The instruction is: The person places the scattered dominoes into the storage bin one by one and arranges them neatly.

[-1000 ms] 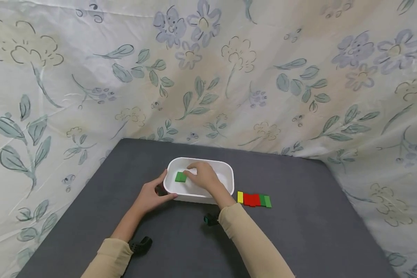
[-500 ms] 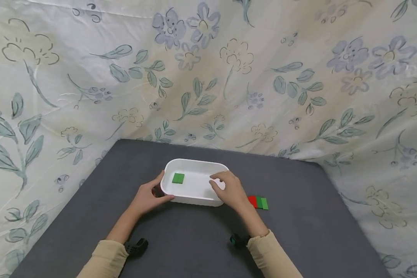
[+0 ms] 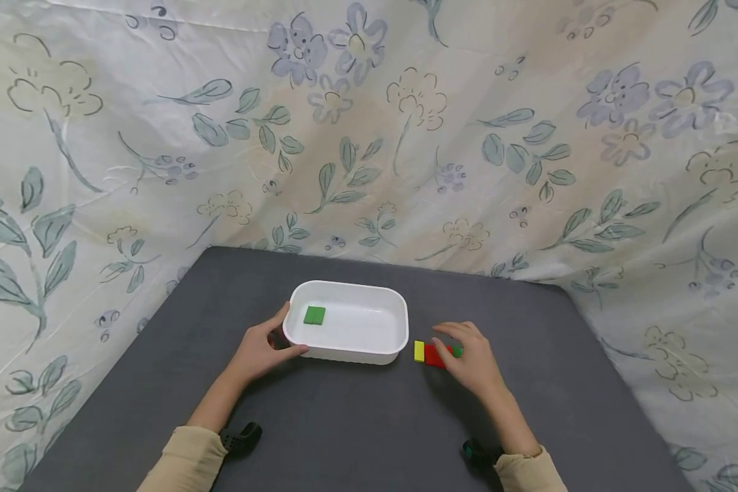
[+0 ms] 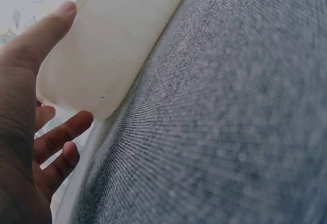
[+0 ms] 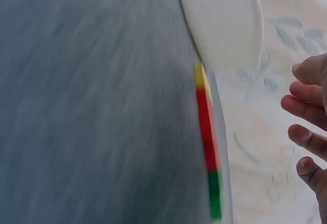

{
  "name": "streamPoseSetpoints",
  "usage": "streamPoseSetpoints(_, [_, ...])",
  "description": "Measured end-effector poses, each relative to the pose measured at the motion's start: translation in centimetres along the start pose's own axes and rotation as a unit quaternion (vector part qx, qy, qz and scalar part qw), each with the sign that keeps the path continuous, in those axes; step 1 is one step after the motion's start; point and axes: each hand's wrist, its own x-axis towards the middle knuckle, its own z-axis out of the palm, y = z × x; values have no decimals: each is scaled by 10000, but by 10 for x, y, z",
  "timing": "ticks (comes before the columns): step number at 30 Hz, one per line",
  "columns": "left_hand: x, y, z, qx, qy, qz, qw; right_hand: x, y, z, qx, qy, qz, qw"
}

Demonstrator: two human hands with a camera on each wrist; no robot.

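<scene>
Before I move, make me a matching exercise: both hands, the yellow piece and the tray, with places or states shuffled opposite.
1. Left hand
2. Right hand
3. Yellow piece
4. White tray

A. Above the coloured row
B. Has green pieces inside
C. Holding the tray's left end
D. Row end nearest the tray

Pairs: 1-C, 2-A, 3-D, 4-B

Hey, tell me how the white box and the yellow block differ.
Size: the white box is much larger than the small yellow block.
Shape: the white box is open-topped with rounded corners; the yellow block is flat and oblong, with squarer corners.
Contact: the left hand grips one end of the white box, while no hand touches the yellow block.
Both rest on the gray table.
</scene>
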Motion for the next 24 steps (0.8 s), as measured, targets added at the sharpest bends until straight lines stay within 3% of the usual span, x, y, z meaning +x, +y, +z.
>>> streamPoseSetpoints(6, [2, 3, 2, -3, 26, 55, 10000, -20, 30, -17, -139, 341, 301, 9989])
streamPoseSetpoints(12, [0, 3, 7, -13, 14, 61, 10000, -37, 58, -38, -302, 275, 579, 9975])
streamPoseSetpoints(15, [-1, 2, 8, 9, 37, 15, 10000, -44, 70, -45, -326, -102, 895, 9954])
streamPoseSetpoints(20, [0, 1, 4, 61, 63, -18, 10000, -49, 87, -45, -186, -1062, 1360, 9848])
streamPoseSetpoints(24, [0, 1, 3, 99, 49, 7, 9999, -52, 94, -41, -91, -1308, 1383, 9817])
